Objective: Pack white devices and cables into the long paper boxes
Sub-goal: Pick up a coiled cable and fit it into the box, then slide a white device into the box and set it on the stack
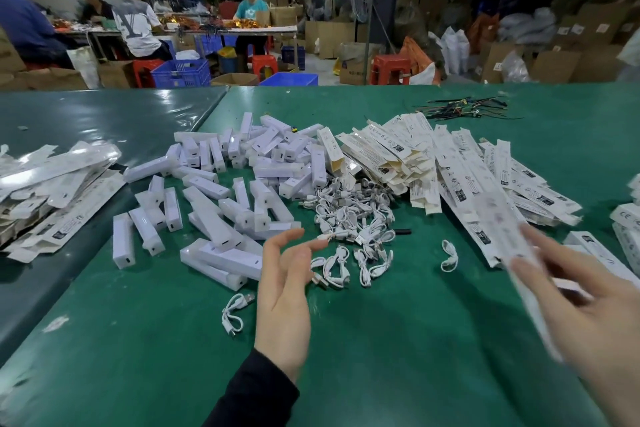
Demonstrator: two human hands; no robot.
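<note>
A heap of white block-shaped devices (239, 180) covers the middle of the green table (398, 340). Right of it lies a tangle of short white cables (349, 218). Flat long paper boxes (450, 163) are piled further right. My left hand (285, 291) hovers with fingers relaxed and apart, palm turned right, holding nothing, beside the cables. My right hand (595, 315) holds one long paper box (519, 263), blurred, between thumb and fingers. A single cable (235, 314) lies left of my left wrist, another cable (449, 255) to the right.
A stack of boxes wrapped in clear film (52, 191) lies on the left table. More boxes (627, 229) sit at the right edge. Dark wire ties (464, 109) lie at the far side. People work at a table (221, 29) behind, among crates and cartons.
</note>
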